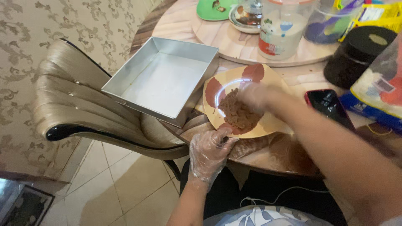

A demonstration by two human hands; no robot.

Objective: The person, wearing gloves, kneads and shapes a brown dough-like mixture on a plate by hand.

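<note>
A cream plate (268, 77) with red leaf shapes lies at the table's near edge, with a heap of brown shredded food (238, 112) on it. My left hand (208, 152), in a clear plastic glove, grips the plate's near rim. My right hand (254, 95), also gloved and blurred, rests on top of the brown heap with its fingers in the food. Whether it holds any of the food cannot be made out.
A square metal baking tin (162, 79) juts over the table edge left of the plate. A phone (327, 105), a black jar (356, 54), bags, a plastic container (281, 29) and a turntable (234, 42) crowd the round table. A padded chair (79, 104) stands at left.
</note>
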